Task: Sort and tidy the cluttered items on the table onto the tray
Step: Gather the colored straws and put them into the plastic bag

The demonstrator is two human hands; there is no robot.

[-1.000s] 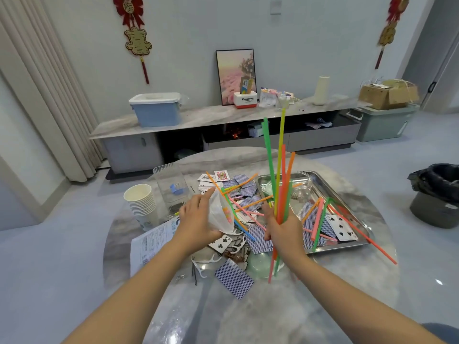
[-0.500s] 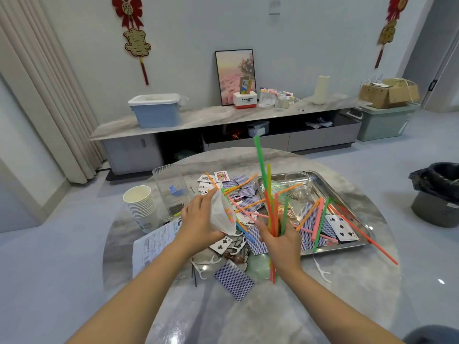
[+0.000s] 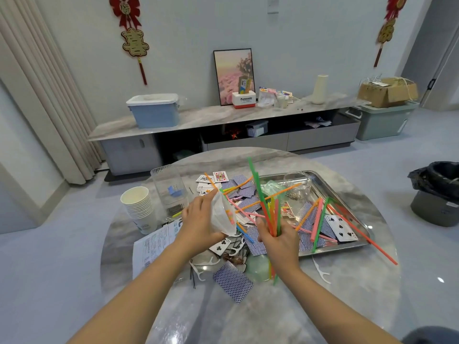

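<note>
My right hand (image 3: 279,240) grips a bundle of coloured straws (image 3: 269,209) upright above the table's middle; their lower ends poke out below my fist. My left hand (image 3: 201,222) holds a clear plastic bag (image 3: 223,214) just left of the bundle. The metal tray (image 3: 330,187) lies at the right, holding playing cards (image 3: 341,228), loose straws (image 3: 316,220) and a clear jar (image 3: 296,184). More blue-backed cards (image 3: 233,281), straws and white floss picks (image 3: 321,271) are scattered over the round marble table (image 3: 248,316).
A stack of paper cups (image 3: 139,207) and a clear plastic container (image 3: 170,188) stand at the table's left, with a printed paper sheet (image 3: 154,242) in front. A black-bagged bin (image 3: 439,192) stands on the floor at right. A low cabinet (image 3: 223,135) runs along the far wall.
My right hand has lowered the straw bundle; the straws have slid down through the fist and stick up less. My left hand keeps hold of the bag.
</note>
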